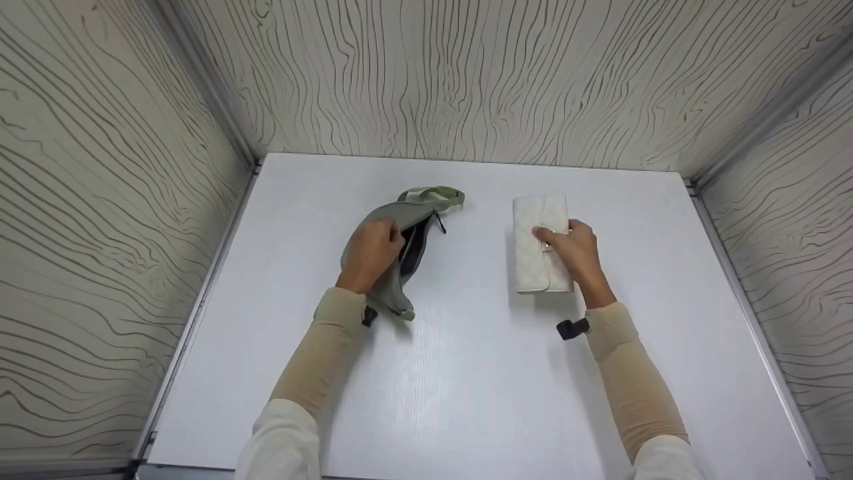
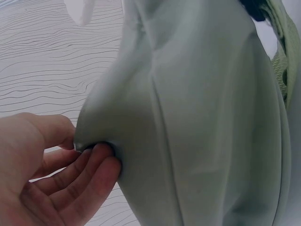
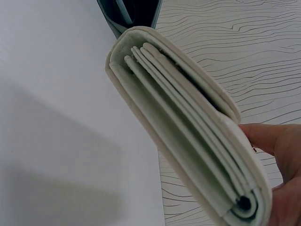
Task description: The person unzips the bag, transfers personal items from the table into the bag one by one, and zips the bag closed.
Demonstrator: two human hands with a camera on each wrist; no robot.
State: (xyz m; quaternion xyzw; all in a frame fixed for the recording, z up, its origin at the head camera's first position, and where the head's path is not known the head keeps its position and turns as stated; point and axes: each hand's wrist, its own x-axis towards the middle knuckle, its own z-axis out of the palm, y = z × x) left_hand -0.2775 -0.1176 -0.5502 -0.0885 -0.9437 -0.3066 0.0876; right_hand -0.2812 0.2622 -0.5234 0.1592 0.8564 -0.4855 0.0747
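Observation:
A sage-green waist bag [image 1: 386, 283] with a dark lining lies left of the table's middle, its zipped mouth gaping toward the right. My left hand [image 1: 373, 250] pinches the bag's upper edge between thumb and fingers, pulling the fabric out to a point in the left wrist view. To the right, my right hand [image 1: 574, 250] grips a cream quilted wallet [image 1: 531, 260], with the thumb on its front near the clasp. Seen end-on in the right wrist view, the folded wallet [image 3: 188, 127] shows several inner slots, and the dark bag opening [image 3: 131, 12] appears beyond it.
Both things are over a white table [image 1: 453, 373]. Patterned panels stand around it at the back [image 1: 453, 80], left and right, joined by grey metal posts. The bag's green strap loop [image 1: 440, 193] lies toward the back, beside a dark zipper pull [image 1: 441, 223].

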